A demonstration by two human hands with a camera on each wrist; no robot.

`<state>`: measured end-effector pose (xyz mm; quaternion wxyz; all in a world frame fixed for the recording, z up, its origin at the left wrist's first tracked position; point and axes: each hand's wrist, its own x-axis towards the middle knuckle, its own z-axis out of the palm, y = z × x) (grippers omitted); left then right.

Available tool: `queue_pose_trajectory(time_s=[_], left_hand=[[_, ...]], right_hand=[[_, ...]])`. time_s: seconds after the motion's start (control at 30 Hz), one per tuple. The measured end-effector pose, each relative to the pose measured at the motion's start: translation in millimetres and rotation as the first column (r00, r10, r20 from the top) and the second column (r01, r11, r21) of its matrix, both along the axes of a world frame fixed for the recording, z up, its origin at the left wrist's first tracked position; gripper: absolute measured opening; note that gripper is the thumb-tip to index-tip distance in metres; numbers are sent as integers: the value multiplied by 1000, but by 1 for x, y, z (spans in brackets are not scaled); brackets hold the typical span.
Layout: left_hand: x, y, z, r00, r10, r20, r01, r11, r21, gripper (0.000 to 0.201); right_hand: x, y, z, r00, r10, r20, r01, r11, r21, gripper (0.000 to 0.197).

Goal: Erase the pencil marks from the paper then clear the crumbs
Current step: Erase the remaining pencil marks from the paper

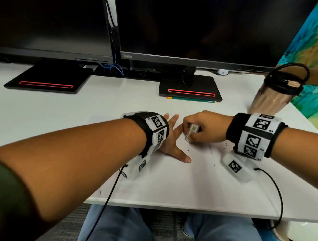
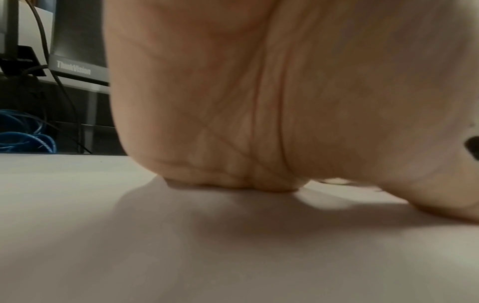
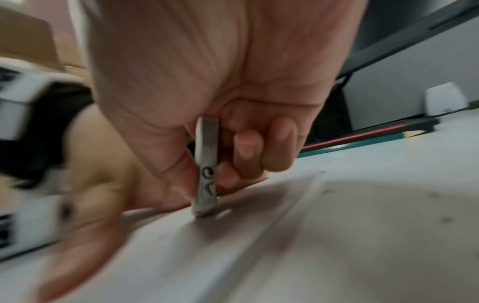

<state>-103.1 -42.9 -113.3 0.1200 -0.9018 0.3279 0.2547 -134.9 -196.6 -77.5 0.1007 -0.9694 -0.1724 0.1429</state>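
Note:
A white sheet of paper [image 1: 170, 175] lies on the white desk in front of me. My left hand [image 1: 172, 139] lies flat on it with fingers spread, pressing it down; in the left wrist view only the palm [image 2: 233, 102] shows. My right hand [image 1: 203, 127] grips a white eraser in a printed sleeve [image 1: 191, 131], its lower end touching the paper just right of the left hand. The right wrist view shows the eraser [image 3: 206, 168] upright between thumb and curled fingers, tip on the paper [image 3: 337, 246]. Small dark crumbs [image 1: 226, 144] lie scattered to the right.
Two dark monitors on black stands [image 1: 190, 89] fill the back of the desk. A green pencil [image 1: 192, 99] lies before the right stand. A metal tumbler with a black lid [image 1: 272, 96] stands at the far right. The desk's front edge [image 1: 169, 204] is near my lap.

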Motion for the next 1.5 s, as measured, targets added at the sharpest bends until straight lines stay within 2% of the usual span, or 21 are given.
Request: queue_pose_trajectory(time_s=[0.1, 0.17, 0.27, 0.4, 0.47, 0.53, 0.63, 0.77, 0.9, 1.07, 1.2, 1.27, 1.37, 1.5], left_hand=[[0, -1, -1, 1000, -1, 1, 1, 1000, -2, 120], [0, 0, 0, 1000, -8, -7, 8, 1000, 7, 117], [-1, 0, 1, 1000, 3, -4, -3, 1000, 0, 121], [-1, -2, 3, 1000, -15, 0, 15, 999, 36, 114], [-1, -1, 2, 1000, -4, -6, 4, 1000, 18, 117], [0, -1, 1, 1000, 3, -1, -3, 1000, 5, 121], [0, -1, 1, 1000, -5, -6, 5, 1000, 9, 118], [0, -1, 1, 1000, 1, 3, -1, 1000, 9, 122], [0, 0, 1, 1000, -11, 2, 11, 1000, 12, 121], [0, 0, 2, 1000, 3, -8, -3, 1000, 8, 123], [0, 7, 5, 999, -25, -31, 25, 1000, 2, 122], [1, 12, 9, 998, -43, -43, 45, 999, 29, 120], [-2, 24, 13, 998, -26, -63, 28, 999, 32, 117], [-13, 24, 8, 997, -1, -77, -1, 1000, -24, 109]], right_hand=[[0, 0, -3, 999, 13, 31, -12, 999, -34, 7], [-6, 3, -7, 1000, 29, 2, -29, 999, 21, 7], [-6, -3, -4, 999, -39, 27, 38, 999, 26, 9], [-10, 6, -9, 999, 47, 2, -47, 999, 17, 8], [-7, 4, -6, 1000, 5, -6, -5, 999, 40, 9], [-3, -1, -2, 998, -44, 43, 44, 999, -3, 6], [-7, 1, -6, 1000, 25, 18, -25, 999, -21, 6], [-5, -5, -4, 998, -49, 26, 48, 998, 29, 9], [-9, -3, -8, 1000, 4, 20, -4, 1000, 27, 8], [-1, -19, -1, 991, -112, 72, 115, 993, -41, 7], [-10, -24, 9, 973, -184, 142, 166, 978, 130, 7], [-17, -25, 10, 972, -206, 114, 186, 969, 164, 7], [-30, -21, 1, 978, -200, 61, 193, 975, 112, 8], [-34, -11, 0, 969, -223, 109, 216, 974, 70, 11]])
